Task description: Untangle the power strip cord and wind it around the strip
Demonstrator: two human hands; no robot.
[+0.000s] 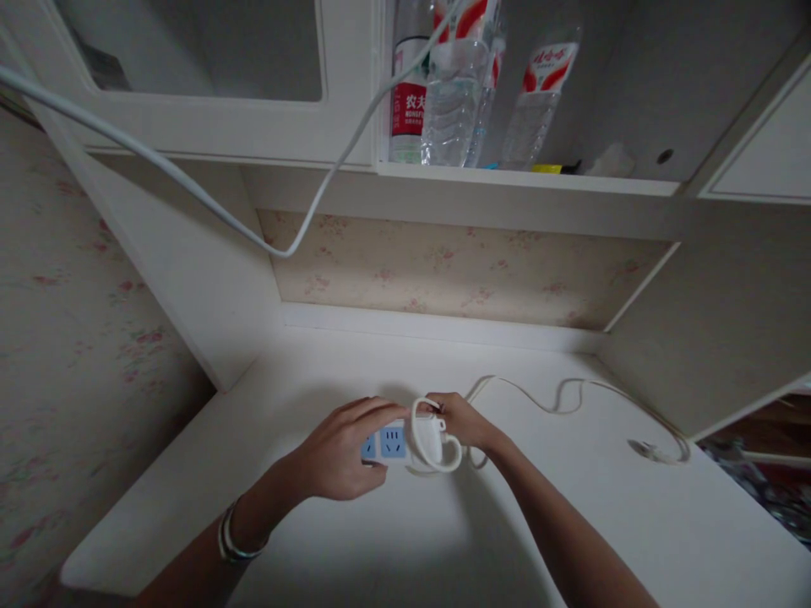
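A white power strip with blue socket faces is held just above the white desk. My left hand is closed round its left part, fingers over the far edge and thumb along the near edge. On the strip's right part sits a white charger, with a thick white cable looped round it. My right hand is closed at the charger's far right side; its fingertips are partly hidden behind the charger and the cable loop.
A thin cord runs right across the desk to a plug. Another white cable hangs across the upper left, close to the camera. Above, a shelf holds several plastic bottles. Cabinet side panels flank the desk.
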